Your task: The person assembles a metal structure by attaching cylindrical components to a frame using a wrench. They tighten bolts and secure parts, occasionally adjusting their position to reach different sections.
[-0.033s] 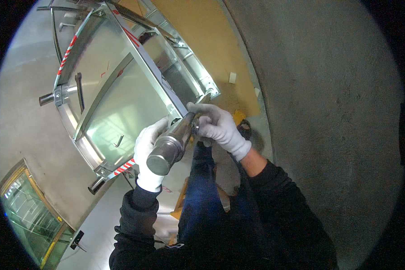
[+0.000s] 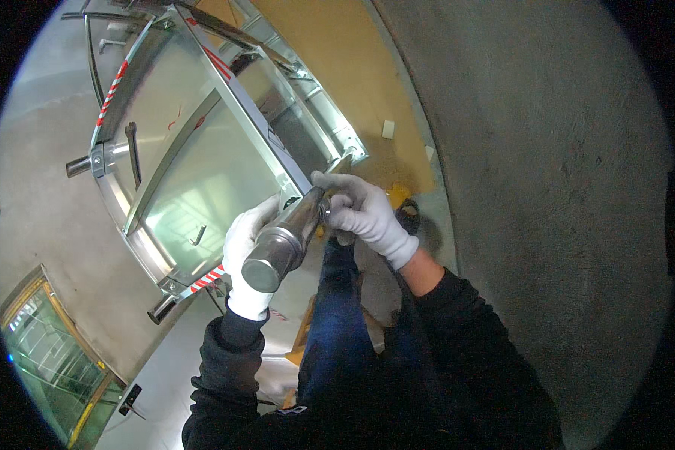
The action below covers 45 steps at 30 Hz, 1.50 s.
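Metal tube (image 2: 286, 238) at near end of metal frame (image 2: 241, 112): left hand (image 2: 240, 241) clamped around its left side; right hand (image 2: 369, 217) at its right, finger closure indiscernible.

Between the white-gloved left hand (image 2: 241, 238) and white-gloved right hand (image 2: 369, 215) is a cylindrical metal post (image 2: 286, 234), beside the silver sheet-metal platform (image 2: 217, 166). A long dark metal tool (image 2: 133, 154) lies on the platform's left part; a rough grey surface (image 2: 555, 217), probably wall, lies right.

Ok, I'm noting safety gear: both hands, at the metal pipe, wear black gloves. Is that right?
Not quite: the gloves are white, as the head view shows on the left hand and right hand, both at the metal pipe.
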Available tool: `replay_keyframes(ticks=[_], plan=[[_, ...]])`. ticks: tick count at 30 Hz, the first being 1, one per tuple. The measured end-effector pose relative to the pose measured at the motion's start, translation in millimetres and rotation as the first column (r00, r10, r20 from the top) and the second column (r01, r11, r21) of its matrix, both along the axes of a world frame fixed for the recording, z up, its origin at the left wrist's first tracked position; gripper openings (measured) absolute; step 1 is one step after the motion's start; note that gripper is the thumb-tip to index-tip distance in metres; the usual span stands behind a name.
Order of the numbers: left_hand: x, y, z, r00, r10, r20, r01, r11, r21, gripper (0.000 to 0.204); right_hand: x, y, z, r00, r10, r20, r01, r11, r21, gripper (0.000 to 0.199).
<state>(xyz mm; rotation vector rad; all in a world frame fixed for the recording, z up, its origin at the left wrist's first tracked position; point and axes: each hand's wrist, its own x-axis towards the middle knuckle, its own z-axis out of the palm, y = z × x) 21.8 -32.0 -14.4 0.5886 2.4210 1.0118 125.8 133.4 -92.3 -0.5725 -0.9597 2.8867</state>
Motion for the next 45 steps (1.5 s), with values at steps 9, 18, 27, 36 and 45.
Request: replay_keyframes(ticks=[9, 18, 27, 36, 45], plan=[[-5.2, -9.1, -0.5, 0.985, 0.032, 0.171, -0.036, 0.999, 0.019, 0.048, -5.3, 20.4, -3.2, 0.986, 0.163, 0.031, -0.165, 0.945, 0.282, 0.054], [2.1, 3.1, 2.2, 0.966, 0.013, 0.258, -0.019, 1.0, 0.021, 0.067, -22.0, 43.7, 1.9, 0.959, 0.28, 0.039, -0.265, 0.844, 0.467, 0.049], [2.8, 12.7, 0.9, 0.994, 0.005, 0.107, -0.002, 0.999, -0.035, 0.068, -27.7, 45.2, 0.2, 0.97, 0.245, 0.002, -0.19, 0.746, 0.638, 0.053], [-15.7, 30.9, 7.7, 0.9, -0.375, -0.222, 0.298, 0.901, -0.315, 0.057, -29.0, 40.3, 4.2, 0.953, 0.242, 0.185, -0.303, 0.695, 0.652, 0.059], [-9.4, 34.2, -2.1, 0.773, -0.403, -0.49, 0.27, 0.908, -0.321, 0.043, -24.0, 38.9, 10.1, 0.942, 0.203, 0.267, -0.328, 0.722, 0.609, 0.056]])
